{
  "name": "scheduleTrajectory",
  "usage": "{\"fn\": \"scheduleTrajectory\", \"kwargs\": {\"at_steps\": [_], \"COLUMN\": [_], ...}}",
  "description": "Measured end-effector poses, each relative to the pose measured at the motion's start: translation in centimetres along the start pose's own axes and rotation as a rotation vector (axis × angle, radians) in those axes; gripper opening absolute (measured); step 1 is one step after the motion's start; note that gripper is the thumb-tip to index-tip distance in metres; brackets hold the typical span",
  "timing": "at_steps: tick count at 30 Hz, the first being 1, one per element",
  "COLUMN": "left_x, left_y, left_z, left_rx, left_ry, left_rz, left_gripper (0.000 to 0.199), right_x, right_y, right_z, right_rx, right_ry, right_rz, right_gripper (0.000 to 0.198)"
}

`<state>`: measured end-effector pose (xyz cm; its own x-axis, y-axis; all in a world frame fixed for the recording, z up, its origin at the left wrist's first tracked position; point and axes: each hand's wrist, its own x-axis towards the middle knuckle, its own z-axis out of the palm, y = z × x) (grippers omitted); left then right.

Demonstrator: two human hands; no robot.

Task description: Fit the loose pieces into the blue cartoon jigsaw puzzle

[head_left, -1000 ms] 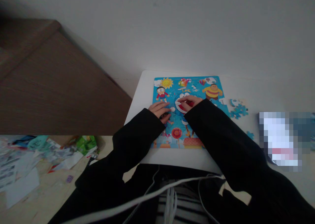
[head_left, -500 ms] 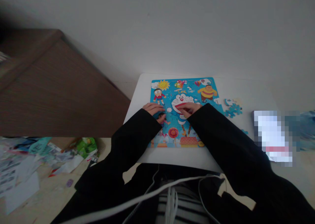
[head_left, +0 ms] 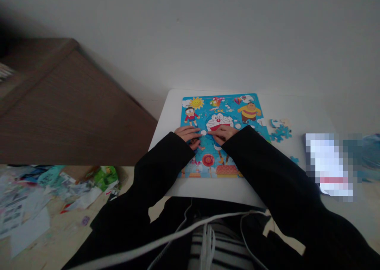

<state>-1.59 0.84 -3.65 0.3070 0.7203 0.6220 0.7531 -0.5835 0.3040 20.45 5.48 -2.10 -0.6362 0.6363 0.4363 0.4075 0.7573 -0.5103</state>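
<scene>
Head view: hands (head_left: 204,134) press cartoon puzzle (head_left: 221,139), no legible writing

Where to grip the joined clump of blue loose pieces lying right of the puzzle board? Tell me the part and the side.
Take the clump of blue pieces by its outer edges, pinching from above with fingers on opposite sides. It lies flat on the white table, apart from the puzzle board, so likely only its rim gives purchase. Coming from the right hand side looks simplest, as it lies that way.
</scene>
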Motion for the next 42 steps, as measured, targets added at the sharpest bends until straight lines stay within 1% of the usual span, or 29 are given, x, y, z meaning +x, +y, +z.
{"fn": "scheduleTrajectory", "kwargs": {"at_steps": [5, 12, 17, 20, 23, 25, 29, 31, 33, 35, 36, 37, 39, 41, 42], "left_x": [-0.1, -0.3, -0.3, -0.3, -0.3, -0.2, 0.6, 1.2, 1.5, 1.4, 1.2, 0.9, 0.1, -0.5, -0.7], "left_y": [-0.4, -0.3, -0.1, 0.0, 0.5, 1.1, 2.7, 3.4, 4.0, 4.5, 4.7, 4.9, 5.2, 5.3, 5.3], "left_z": [0.3, 0.1, 0.1, 0.1, -0.2, -0.6, -1.6, -2.0, -2.3, -2.7, -2.9, -3.0, -3.4, -3.6, -3.7], "left_rx": [-0.005, -0.022, -0.029, -0.037, -0.024, 0.032, 0.168, 0.178, 0.156, 0.125, 0.119, 0.126, 0.178, 0.235, 0.247], "left_ry": [-0.009, -0.075, -0.023, -0.015, -0.067, -0.119, -0.261, -0.303, -0.322, -0.344, -0.36, -0.38, -0.427, -0.47, -0.491], "left_rz": [0.014, -0.05, -0.044, -0.048, -0.125, -0.155, -0.108, -0.103, -0.135, -0.195, -0.23, -0.266, -0.346, -0.412, -0.426], "left_gripper": [0.022, 0.021, 0.019, 0.018, 0.018, 0.017, 0.018, 0.018, 0.019, 0.028, 0.037, 0.047, 0.065, 0.077, 0.079], "right_x": [0.0, -0.1, -0.1, -0.1, 0.0, -0.1, -0.2, -0.2, -0.1, -0.2, -0.2, -0.4, -1.3, -2.9, -4.1], "right_y": [0.2, 0.1, 0.1, 0.0, -0.4, -0.8, -2.0, -2.7, -3.5, -4.2, -4.5, -4.8, -5.2, -5.2, -5.0], "right_z": [0.1, -0.1, 0.2, 0.4, 0.5, 0.6, 1.3, 1.7, 1.7, 0.7, -0.3, -1.7, -5.1, -8.7, -10.2], "right_rx": [0.003, -0.01, -0.039, -0.14, -0.257, -0.317, -0.456, -0.525, -0.563, -0.544, -0.516, -0.482, -0.421, -0.409, -0.406], "right_ry": [-0.011, -0.025, -0.028, -0.056, -0.083, -0.081, -0.059, -0.04, -0.022, -0.004, 0.015, 0.044, 0.143, 0.244, 0.278], "right_rz": [-0.007, 0.009, 0.001, -0.045, -0.051, -0.041, -0.033, -0.023, -0.026, -0.043, -0.048, -0.05, -0.03, 0.012, 0.04], "right_gripper": [0.029, 0.029, 0.03, 0.031, 0.033, 0.035, 0.035, 0.035, 0.034, 0.034, 0.034, 0.034, 0.035, 0.03, 0.026]}}
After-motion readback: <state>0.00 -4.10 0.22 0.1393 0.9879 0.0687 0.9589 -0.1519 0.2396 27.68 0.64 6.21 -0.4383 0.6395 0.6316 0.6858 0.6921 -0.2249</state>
